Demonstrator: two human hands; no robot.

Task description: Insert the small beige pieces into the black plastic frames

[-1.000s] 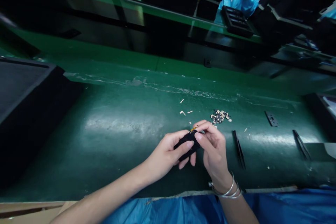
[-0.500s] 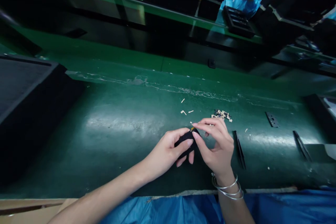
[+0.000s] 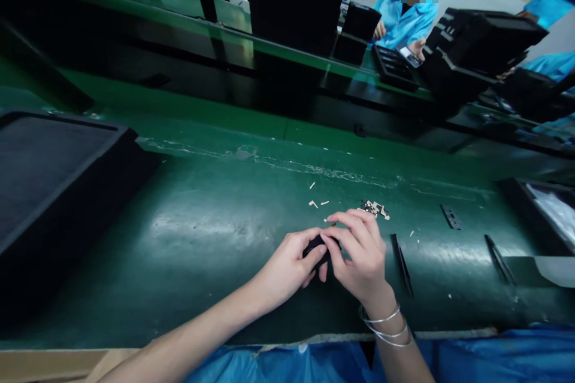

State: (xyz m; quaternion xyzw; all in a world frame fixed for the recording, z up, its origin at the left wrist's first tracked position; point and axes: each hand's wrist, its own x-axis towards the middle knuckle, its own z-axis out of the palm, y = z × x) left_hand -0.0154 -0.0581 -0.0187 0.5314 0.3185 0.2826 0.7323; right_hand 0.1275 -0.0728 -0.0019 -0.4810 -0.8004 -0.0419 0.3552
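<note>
A small black part point(image 3: 313, 245), partly covered by fingers, is gripped in my left hand point(image 3: 291, 260) above the green bench. Its thumb lies across the top and the fingers curl underneath. My right hand point(image 3: 362, 251), with bangles at the wrist, has its thumb and fingertips on the part's far end, where a bit of orange shows. Just beyond the right hand lies a pile of small cream and black pieces point(image 3: 375, 208). A few thin cream strips point(image 3: 313, 204) lie to the left of that pile. Black tweezers point(image 3: 403, 266) rest right of my right hand.
A second pair of tweezers point(image 3: 501, 260) and a flat grey plate with holes point(image 3: 450, 216) lie to the right. A large black tray point(image 3: 67, 137) stands at left, another dark tray point(image 3: 534, 215) at far right. Across the bench, a person in blue point(image 3: 413, 27) holds a device.
The view has tilted up, showing more of the person opposite. My right fingers have shifted slightly on the black part's far end; my left hand keeps its grip.
</note>
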